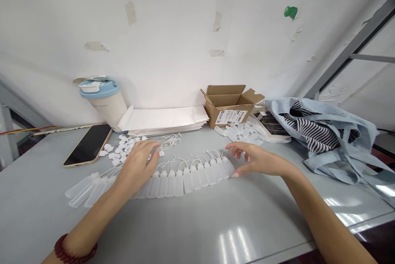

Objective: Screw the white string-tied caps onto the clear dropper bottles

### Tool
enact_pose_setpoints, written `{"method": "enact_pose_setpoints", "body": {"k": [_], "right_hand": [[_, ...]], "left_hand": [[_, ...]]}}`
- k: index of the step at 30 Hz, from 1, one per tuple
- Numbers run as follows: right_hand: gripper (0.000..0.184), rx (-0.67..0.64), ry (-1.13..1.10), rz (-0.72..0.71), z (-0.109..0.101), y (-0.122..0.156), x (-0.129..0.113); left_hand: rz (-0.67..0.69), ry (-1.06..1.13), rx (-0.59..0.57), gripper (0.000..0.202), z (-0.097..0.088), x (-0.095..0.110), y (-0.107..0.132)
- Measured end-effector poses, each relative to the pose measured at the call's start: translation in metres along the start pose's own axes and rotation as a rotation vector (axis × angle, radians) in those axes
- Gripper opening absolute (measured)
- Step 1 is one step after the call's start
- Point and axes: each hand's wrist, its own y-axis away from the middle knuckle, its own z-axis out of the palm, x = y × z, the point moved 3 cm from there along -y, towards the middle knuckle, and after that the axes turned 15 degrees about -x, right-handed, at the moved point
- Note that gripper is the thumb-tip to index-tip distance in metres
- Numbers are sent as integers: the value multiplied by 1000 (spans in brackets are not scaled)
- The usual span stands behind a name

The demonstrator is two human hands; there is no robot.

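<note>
A row of several small translucent squeeze bottles [185, 178] lies side by side on the grey table [191, 227], each with a tethered cap. My left hand [138, 163] rests flat over the left part of the row, fingers stretched out. My right hand [256, 158] hovers at the right end of the row, fingers spread and slightly curled, thumb touching the last bottle. Loose white caps [121, 149] are scattered just behind my left hand.
A phone [88, 145] lies at the left, beside a lidded cup [103, 101]. White padded envelopes [163, 120] and an open cardboard box [230, 105] stand against the wall. More bottles [240, 132] lie by the box. A blue cloth bag [327, 132] fills the right side.
</note>
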Motion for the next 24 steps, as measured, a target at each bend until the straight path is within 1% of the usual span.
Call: {"method": "enact_pose_setpoints", "body": {"k": [4, 7, 9, 11, 13, 16, 20, 24], "right_hand": [[51, 231, 57, 17, -11, -1, 11], [37, 403, 214, 51, -16, -3, 18], [30, 461, 320, 91, -17, -5, 22], [27, 459, 387, 142, -16, -7, 24], [28, 423, 414, 185, -15, -10, 24], [27, 376, 414, 228, -13, -12, 24], [28, 369, 411, 255, -11, -16, 23], [27, 353, 425, 261, -9, -19, 23]], "left_hand": [[71, -6, -46, 41, 3, -3, -2], [106, -13, -95, 42, 6, -1, -2], [114, -21, -121, 43, 7, 1, -1], [103, -35, -128, 41, 8, 3, 0], [87, -57, -123, 38, 8, 3, 0], [85, -91, -121, 36, 7, 1, 0], [96, -117, -126, 37, 4, -7, -3], [125, -160, -35, 35, 1, -19, -6]]}}
